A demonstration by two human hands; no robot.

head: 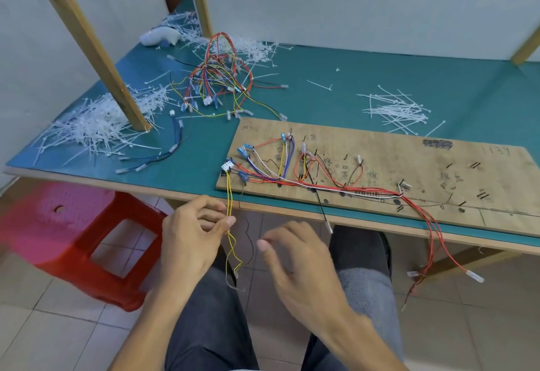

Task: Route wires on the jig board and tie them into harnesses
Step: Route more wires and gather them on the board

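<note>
A wooden jig board (409,148) lies on the green table (321,78), with red, white, blue and black wires (292,178) routed between its pegs. A white connector (226,165) sits at the board's left edge. Two yellow wires (228,195) hang from it over the table edge. My left hand (190,233) pinches these yellow wires below the table edge. My right hand (298,262) hovers beside it, blurred, fingers loosely curled and holding nothing. Red wires (432,236) droop off the board's front right.
A tangle of finished harnesses (219,78) lies behind the board. Heaps of white cable ties lie at the left (96,122), back (251,46) and right (394,107). Wooden posts (96,49) stand on the table. A red stool (87,239) stands to my left.
</note>
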